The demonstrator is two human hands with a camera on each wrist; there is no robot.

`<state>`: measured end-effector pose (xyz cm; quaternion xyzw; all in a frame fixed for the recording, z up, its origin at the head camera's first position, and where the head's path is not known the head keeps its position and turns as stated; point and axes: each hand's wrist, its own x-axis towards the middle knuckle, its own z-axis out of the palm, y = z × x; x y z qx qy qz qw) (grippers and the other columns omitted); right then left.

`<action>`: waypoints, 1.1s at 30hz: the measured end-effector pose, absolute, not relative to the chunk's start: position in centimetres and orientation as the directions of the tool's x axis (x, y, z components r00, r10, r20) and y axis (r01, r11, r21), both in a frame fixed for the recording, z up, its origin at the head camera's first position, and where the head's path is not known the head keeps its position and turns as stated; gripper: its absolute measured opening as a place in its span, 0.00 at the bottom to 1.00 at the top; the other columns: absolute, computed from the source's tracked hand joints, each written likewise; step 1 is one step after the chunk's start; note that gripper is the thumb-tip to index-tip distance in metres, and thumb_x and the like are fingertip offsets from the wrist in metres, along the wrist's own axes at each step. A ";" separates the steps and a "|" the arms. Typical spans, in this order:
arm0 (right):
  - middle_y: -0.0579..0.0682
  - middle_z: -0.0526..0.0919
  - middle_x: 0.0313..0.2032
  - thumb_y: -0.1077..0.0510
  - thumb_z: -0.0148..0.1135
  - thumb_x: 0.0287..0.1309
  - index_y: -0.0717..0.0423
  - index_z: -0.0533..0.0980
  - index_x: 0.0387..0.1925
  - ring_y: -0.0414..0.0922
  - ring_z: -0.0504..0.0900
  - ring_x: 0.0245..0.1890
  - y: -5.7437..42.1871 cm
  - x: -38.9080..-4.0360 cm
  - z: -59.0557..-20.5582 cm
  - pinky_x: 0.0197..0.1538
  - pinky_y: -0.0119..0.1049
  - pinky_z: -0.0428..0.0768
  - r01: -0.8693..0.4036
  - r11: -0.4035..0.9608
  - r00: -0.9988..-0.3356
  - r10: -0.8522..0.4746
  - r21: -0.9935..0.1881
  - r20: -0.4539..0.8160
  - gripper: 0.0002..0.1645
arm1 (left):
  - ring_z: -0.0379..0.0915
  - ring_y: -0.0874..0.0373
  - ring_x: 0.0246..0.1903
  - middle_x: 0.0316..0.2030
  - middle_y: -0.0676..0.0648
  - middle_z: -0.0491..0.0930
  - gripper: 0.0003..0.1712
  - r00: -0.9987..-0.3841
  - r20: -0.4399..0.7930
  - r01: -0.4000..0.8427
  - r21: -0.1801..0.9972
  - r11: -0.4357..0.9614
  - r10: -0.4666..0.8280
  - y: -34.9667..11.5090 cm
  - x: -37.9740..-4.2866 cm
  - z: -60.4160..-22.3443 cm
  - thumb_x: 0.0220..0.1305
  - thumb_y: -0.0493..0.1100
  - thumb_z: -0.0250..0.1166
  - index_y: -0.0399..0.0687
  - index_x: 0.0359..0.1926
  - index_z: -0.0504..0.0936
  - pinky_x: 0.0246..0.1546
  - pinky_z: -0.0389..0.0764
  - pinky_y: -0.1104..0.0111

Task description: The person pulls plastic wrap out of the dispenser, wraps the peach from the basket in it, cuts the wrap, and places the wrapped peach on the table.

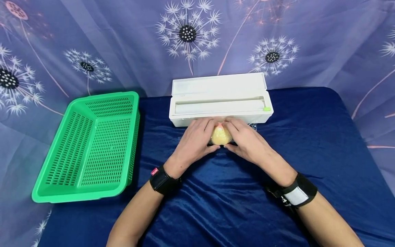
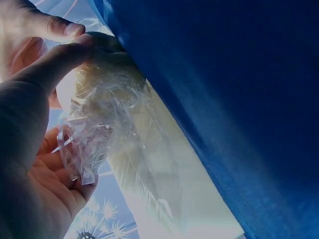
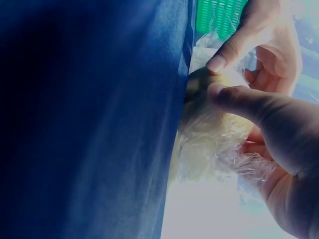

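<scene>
Between my two hands is a pale yellow, rounded fruit [image 1: 220, 135] with a pinkish top; its exact kind is unclear. My left hand [image 1: 196, 139] holds it from the left side, and my right hand [image 1: 248, 140] grips it from the right. Both thumbs press on its near side while the other fingers curl around the far side. Crumpled clear cling film [image 2: 92, 134] covers the fruit and bunches against the left palm in the left wrist view. In the right wrist view, loose film [image 3: 239, 162] also gathers by the right fingers.
Right behind the hands stands a white cling film box [image 1: 188, 121], its lid [image 1: 219, 85] raised, with a roll [image 1: 219, 107] inside and a green slider [image 1: 266, 109] at the right. A green plastic basket [image 1: 132, 147] sits at left. Dark blue cloth [image 1: 222, 206] covers the table.
</scene>
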<state>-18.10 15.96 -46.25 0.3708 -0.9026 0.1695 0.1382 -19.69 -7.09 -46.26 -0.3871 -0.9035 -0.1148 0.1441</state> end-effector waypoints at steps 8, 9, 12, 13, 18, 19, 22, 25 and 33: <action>0.67 0.78 0.61 0.56 0.88 0.47 0.70 0.73 0.64 0.63 0.78 0.62 16.1 -18.1 -46.0 0.63 0.54 0.80 -0.707 0.666 -0.699 -0.607 -0.238 0.378 0.48 | 0.76 0.48 0.61 0.63 0.44 0.77 0.49 -0.666 0.344 0.733 0.136 0.667 0.662 -7.2 -19.8 -46.1 0.50 0.59 0.86 0.45 0.66 0.74 0.59 0.77 0.55; 0.66 0.79 0.60 0.56 0.88 0.47 0.70 0.73 0.64 0.62 0.78 0.62 16.1 -18.1 -45.9 0.63 0.54 0.80 -0.707 0.666 -0.699 -0.607 -0.238 0.378 0.48 | 0.76 0.49 0.61 0.64 0.44 0.77 0.49 -0.668 0.342 0.732 0.144 0.666 0.660 -7.3 -19.8 -46.1 0.50 0.59 0.86 0.45 0.67 0.74 0.59 0.77 0.55; 0.65 0.79 0.60 0.55 0.87 0.49 0.69 0.73 0.65 0.62 0.78 0.62 16.2 -18.1 -45.8 0.63 0.54 0.80 -0.704 0.666 -0.704 -0.606 -0.247 0.370 0.47 | 0.75 0.49 0.63 0.65 0.44 0.76 0.51 -0.674 0.338 0.730 0.166 0.663 0.657 -7.3 -19.8 -46.1 0.50 0.59 0.86 0.46 0.69 0.74 0.60 0.77 0.55; 0.65 0.79 0.61 0.54 0.87 0.49 0.68 0.73 0.65 0.62 0.78 0.62 16.2 -18.1 -45.7 0.63 0.54 0.80 -0.700 0.666 -0.708 -0.603 -0.257 0.367 0.47 | 0.75 0.49 0.63 0.65 0.44 0.76 0.51 -0.676 0.336 0.729 0.171 0.663 0.656 -7.4 -19.8 -46.1 0.50 0.59 0.86 0.46 0.69 0.73 0.61 0.77 0.54; 0.64 0.76 0.64 0.51 0.87 0.49 0.66 0.73 0.66 0.62 0.76 0.65 16.3 -18.0 -45.4 0.63 0.57 0.79 -0.692 0.663 -0.717 -0.587 -0.286 0.376 0.49 | 0.75 0.48 0.63 0.65 0.44 0.76 0.53 -0.684 0.322 0.723 0.176 0.668 0.655 -7.4 -19.8 -45.9 0.51 0.60 0.85 0.45 0.72 0.72 0.64 0.76 0.54; 0.64 0.76 0.65 0.51 0.88 0.48 0.66 0.73 0.66 0.62 0.76 0.65 16.3 -18.0 -45.4 0.62 0.57 0.79 -0.696 0.661 -0.713 -0.587 -0.282 0.383 0.48 | 0.76 0.48 0.63 0.65 0.44 0.76 0.53 -0.684 0.321 0.722 0.175 0.669 0.655 -7.4 -19.8 -45.9 0.51 0.61 0.85 0.45 0.72 0.72 0.65 0.76 0.53; 0.63 0.75 0.64 0.51 0.88 0.48 0.65 0.74 0.63 0.61 0.76 0.64 16.1 -18.0 -45.4 0.62 0.56 0.79 -0.716 0.652 -0.690 -0.605 -0.252 0.397 0.46 | 0.76 0.48 0.63 0.65 0.44 0.77 0.54 -0.688 0.322 0.719 0.183 0.670 0.651 -7.5 -19.8 -45.9 0.51 0.61 0.85 0.45 0.72 0.72 0.65 0.76 0.54; 0.61 0.75 0.62 0.53 0.89 0.46 0.64 0.74 0.61 0.60 0.77 0.62 15.9 -17.9 -45.5 0.62 0.54 0.79 -0.732 0.640 -0.671 -0.623 -0.231 0.402 0.45 | 0.76 0.49 0.62 0.64 0.44 0.77 0.54 -0.690 0.325 0.718 0.194 0.668 0.647 -7.6 -19.8 -46.0 0.51 0.60 0.86 0.45 0.73 0.72 0.64 0.76 0.54; 0.60 0.75 0.62 0.56 0.90 0.43 0.64 0.73 0.62 0.58 0.78 0.61 15.7 -18.0 -45.9 0.62 0.52 0.80 -0.729 0.647 -0.674 -0.618 -0.225 0.404 0.48 | 0.78 0.49 0.61 0.65 0.44 0.78 0.54 -0.683 0.336 0.726 0.215 0.654 0.648 -7.7 -20.1 -46.1 0.51 0.61 0.85 0.44 0.74 0.73 0.62 0.78 0.55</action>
